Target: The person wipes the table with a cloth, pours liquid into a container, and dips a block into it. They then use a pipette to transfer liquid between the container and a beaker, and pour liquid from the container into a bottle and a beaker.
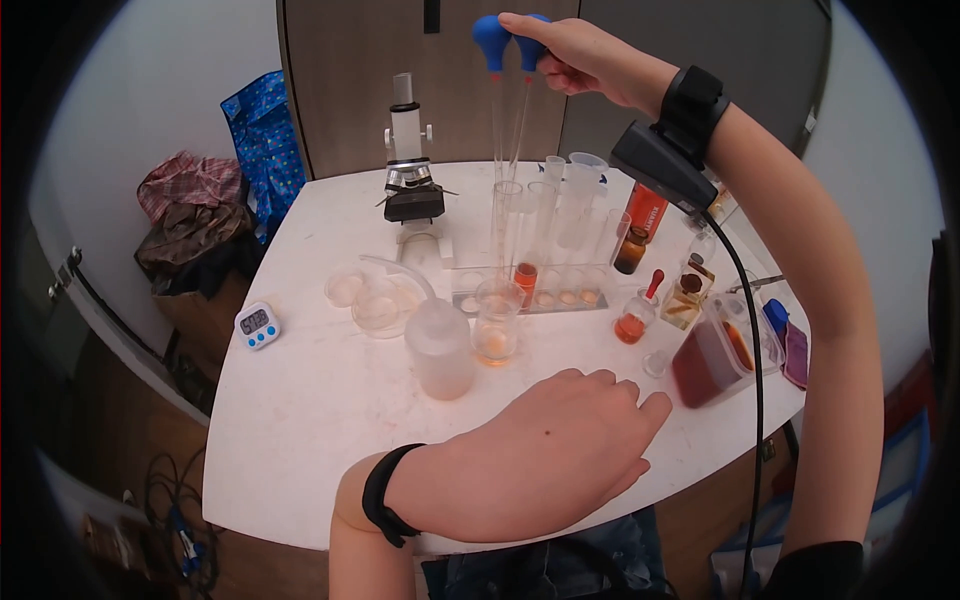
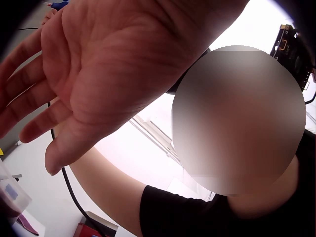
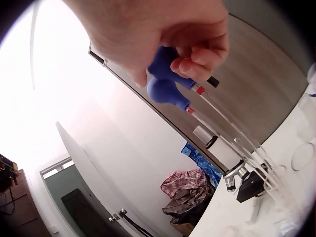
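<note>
My right hand (image 1: 585, 62) is raised high over the back of the table, its fingers curled around the blue bulb of one glass pipette (image 3: 168, 64). The thumb reaches across to the blue bulb of a second glass pipette (image 1: 490, 42) beside it. Both long stems run down toward a tall clear tube (image 1: 508, 215) in the rack (image 1: 590, 302). Above the front of the table, my left hand (image 1: 545, 450) is palm down with relaxed fingers, holding nothing; its palm (image 2: 113, 64) shows in the left wrist view.
A white wash bottle (image 1: 440, 350), a beaker (image 1: 496, 340) and petri dishes (image 1: 385, 308) stand mid-table. A microscope (image 1: 408, 160) is behind, a timer (image 1: 258, 325) at left. Toward the right are a red-topped dropper bottle (image 1: 632, 322), a brown bottle (image 1: 632, 250) and a tub of dark red liquid (image 1: 705, 365).
</note>
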A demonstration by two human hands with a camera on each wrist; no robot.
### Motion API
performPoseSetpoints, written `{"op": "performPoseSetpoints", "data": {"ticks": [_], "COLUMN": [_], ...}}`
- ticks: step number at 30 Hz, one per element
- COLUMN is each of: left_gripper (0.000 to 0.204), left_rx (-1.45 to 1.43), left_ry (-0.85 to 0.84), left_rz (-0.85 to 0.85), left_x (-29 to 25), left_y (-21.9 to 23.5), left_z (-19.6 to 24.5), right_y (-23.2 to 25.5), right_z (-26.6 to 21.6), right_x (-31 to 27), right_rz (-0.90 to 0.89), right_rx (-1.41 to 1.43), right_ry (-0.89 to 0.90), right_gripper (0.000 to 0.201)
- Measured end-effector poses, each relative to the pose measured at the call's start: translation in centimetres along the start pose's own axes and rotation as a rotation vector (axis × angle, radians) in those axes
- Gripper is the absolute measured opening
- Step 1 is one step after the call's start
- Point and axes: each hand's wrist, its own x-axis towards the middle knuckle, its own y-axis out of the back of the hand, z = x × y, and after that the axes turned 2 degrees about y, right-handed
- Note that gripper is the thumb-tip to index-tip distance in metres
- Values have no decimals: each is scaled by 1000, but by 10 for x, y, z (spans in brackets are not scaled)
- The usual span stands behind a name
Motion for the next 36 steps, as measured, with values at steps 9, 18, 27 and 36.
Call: {"op": "performPoseSetpoints", "data": {"ticks": [9, 18, 27, 36], "left_gripper": [30, 29, 27, 30], "left_rx": [18, 36, -24, 3], "left_ry": [-36, -27, -37, 25], "left_rz": [-14, 30, 141, 96], "left_x": [6, 12, 18, 29], "left_y": [1, 0, -2, -3], "left_z": [8, 11, 12, 5], "right_y": [13, 33, 148, 192], "right_z": [-13, -5, 21, 59], "right_x": [-25, -39, -100, -330], "right_rz": [-61, -66, 30, 325], "right_rx": [39, 10, 50, -11], "right_ry": [22, -11, -118, -298], "right_gripper": [58, 73, 60, 18]}}
